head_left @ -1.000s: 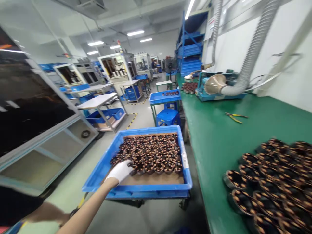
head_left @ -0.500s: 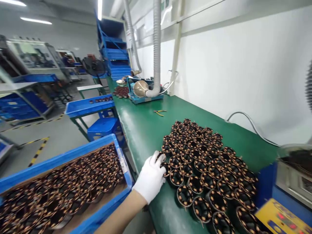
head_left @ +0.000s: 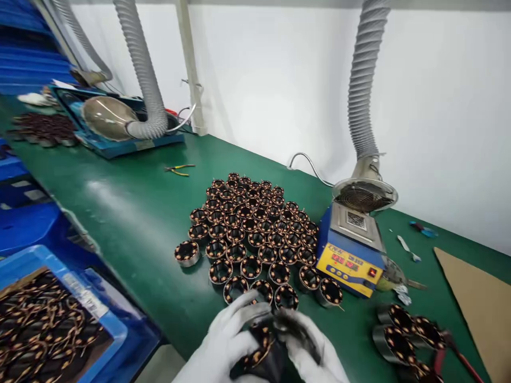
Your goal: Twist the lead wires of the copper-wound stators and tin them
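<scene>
At the bottom of the head view, the left hand (head_left: 227,340) in a white fabric glove has its fingers bent part way in around a black ring-shaped part with copper coils (head_left: 261,348), gripping it above the near area of the green worktop (head_left: 139,213). The right hand (head_left: 313,351), also in a white glove, is just beside it, fingers curled and closed on a dark curved piece (head_left: 301,332); blur hides its shape, and I cannot tell whether the 2 held things touch. Directly beyond the hands, a broad cluster of round black-and-copper rings with metal outer walls (head_left: 255,226) stands upright on the worktop, packed closely, with 1 ring (head_left: 187,254) slightly apart at its left edge. To the right of the cluster is a blue box-shaped machine with a yellow control panel (head_left: 343,260), red lit digits on its front; a round metal hood (head_left: 365,194) on a grey ribbed hose (head_left: 363,90) hangs over its rear. Nearer, at lower right, a small group of similar rings (head_left: 395,340) lies beside a red-handled tool (head_left: 455,354), with a flat brown board (head_left: 475,308) farther right. Beyond the cluster to the left lie yellow-handled pliers (head_left: 178,169), and well past them a teal machine with a beige funnel-shaped hood (head_left: 107,117). At lower left, beside the worktop, a blue plastic crate (head_left: 107,332) holds more copper-coiled rings (head_left: 43,330).
</scene>
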Motion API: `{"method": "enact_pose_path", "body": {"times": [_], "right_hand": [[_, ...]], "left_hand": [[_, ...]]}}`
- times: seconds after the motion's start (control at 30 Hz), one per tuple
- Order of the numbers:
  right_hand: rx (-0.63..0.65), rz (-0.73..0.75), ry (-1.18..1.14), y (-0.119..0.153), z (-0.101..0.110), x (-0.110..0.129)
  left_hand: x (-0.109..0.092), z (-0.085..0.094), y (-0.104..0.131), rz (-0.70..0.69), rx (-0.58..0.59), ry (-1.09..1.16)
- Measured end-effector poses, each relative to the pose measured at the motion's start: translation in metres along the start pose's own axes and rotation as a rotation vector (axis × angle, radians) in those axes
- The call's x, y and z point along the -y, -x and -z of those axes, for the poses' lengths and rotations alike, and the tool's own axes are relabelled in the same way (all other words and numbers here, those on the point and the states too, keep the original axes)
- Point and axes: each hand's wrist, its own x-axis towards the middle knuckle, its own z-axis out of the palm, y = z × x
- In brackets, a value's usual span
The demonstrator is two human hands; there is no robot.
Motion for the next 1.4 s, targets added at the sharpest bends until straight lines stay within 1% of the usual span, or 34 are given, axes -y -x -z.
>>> {"method": "enact_pose_path", "body": {"times": [0.03, 0.07, 0.1, 0.13, 0.17, 0.2, 0.27, 0.3, 0.33, 0.4, 0.47, 0.53, 0.6, 0.63, 0.67, 0.7, 0.73, 0.8, 0.83, 0.9, 0.93, 1.0, 1.07, 1.1, 1.13, 1.17, 1.23, 1.27, 1.3, 1.33, 1.4], "right_hand": [[0.050, -0.007, -0.101, 0.001, 0.002, 0.006], [0.098, -0.011, -0.206, 0.003, 0.004, 0.010], [0.126, -0.013, -0.313, 0.004, 0.007, 0.012], [0.118, -0.010, -0.417, 0.005, 0.010, 0.012], [0.079, -0.003, -0.515, 0.006, 0.013, 0.009], [0.030, 0.002, -0.603, 0.006, 0.016, 0.006], [-0.027, -0.004, -0.709, 0.007, 0.021, -0.001], [-0.033, -0.009, -0.727, 0.008, 0.022, -0.004], [-0.025, -0.007, -0.736, 0.008, 0.022, -0.005], [0.017, 0.010, -0.742, 0.007, 0.019, -0.005], [0.090, 0.030, -0.729, 0.007, 0.016, -0.003], [0.192, 0.025, -0.699, 0.008, 0.016, -0.001], [0.275, -0.002, -0.696, 0.010, 0.018, -0.002], [0.291, -0.009, -0.714, 0.011, 0.019, -0.004], [0.286, -0.010, -0.741, 0.012, 0.020, -0.005], [0.259, -0.006, -0.764, 0.012, 0.021, -0.007], [0.215, 0.007, -0.774, 0.012, 0.021, -0.008], [0.108, 0.042, -0.748, 0.007, 0.019, -0.011], [0.063, 0.060, -0.724, 0.005, 0.017, -0.012], [0.022, 0.084, -0.681, 0.000, 0.013, -0.014], [0.037, 0.077, -0.670, 0.000, 0.012, -0.014], [0.112, 0.035, -0.689, 0.001, 0.013, -0.013], [0.203, -0.006, -0.754, 0.006, 0.016, -0.012], [0.236, -0.029, -0.796, 0.009, 0.019, -0.011], [0.250, -0.051, -0.830, 0.011, 0.021, -0.010], [0.243, -0.072, -0.842, 0.012, 0.023, -0.009], [0.184, -0.092, -0.812, 0.013, 0.028, -0.008], [0.146, -0.086, -0.785, 0.012, 0.029, -0.008], [0.114, -0.076, -0.762, 0.011, 0.031, -0.008], [0.093, -0.065, -0.740, 0.011, 0.032, -0.009], [0.087, -0.058, -0.700, 0.010, 0.034, -0.010]], "left_hand": [[-0.006, -0.002, -0.016, -0.004, 0.010, 0.130], [-0.011, -0.007, -0.029, 0.045, 0.016, 0.229], [-0.016, -0.013, -0.041, 0.117, 0.016, 0.283], [-0.019, -0.020, -0.049, 0.189, 0.018, 0.296], [-0.023, -0.029, -0.054, 0.236, 0.024, 0.279], [-0.025, -0.036, -0.057, 0.244, 0.029, 0.243], [-0.029, -0.048, -0.058, 0.193, 0.070, 0.192], [-0.030, -0.051, -0.058, 0.180, 0.085, 0.199], [-0.032, -0.052, -0.059, 0.212, 0.092, 0.225], [-0.035, -0.050, -0.064, 0.315, 0.099, 0.331], [-0.038, -0.045, -0.073, 0.417, 0.086, 0.479], [-0.037, -0.039, -0.084, 0.517, 0.040, 0.637], [-0.033, -0.035, -0.090, 0.609, -0.070, 0.792], [-0.031, -0.034, -0.091, 0.643, -0.110, 0.841], [-0.030, -0.034, -0.091, 0.665, -0.110, 0.868], [-0.030, -0.035, -0.090, 0.688, -0.077, 0.866], [-0.032, -0.036, -0.089, 0.711, -0.024, 0.838], [-0.039, -0.043, -0.087, 0.704, 0.069, 0.760], [-0.043, -0.047, -0.087, 0.695, 0.055, 0.765], [-0.049, -0.054, -0.090, 0.743, -0.072, 0.859], [-0.050, -0.056, -0.092, 0.785, -0.131, 0.931], [-0.048, -0.055, -0.097, 0.839, -0.259, 1.088], [-0.042, -0.049, -0.097, 0.805, -0.467, 1.162], [-0.038, -0.046, -0.096, 0.788, -0.533, 1.153], [-0.036, -0.041, -0.093, 0.776, -0.518, 1.118], [-0.034, -0.038, -0.090, 0.759, -0.422, 1.050], [-0.036, -0.033, -0.082, 0.682, -0.090, 0.884], [-0.038, -0.033, -0.079, 0.638, 0.039, 0.825], [-0.041, -0.034, -0.077, 0.613, 0.102, 0.793], [-0.044, -0.035, -0.076, 0.614, 0.114, 0.783], [-0.049, -0.039, -0.080, 0.670, 0.074, 0.799]]}}
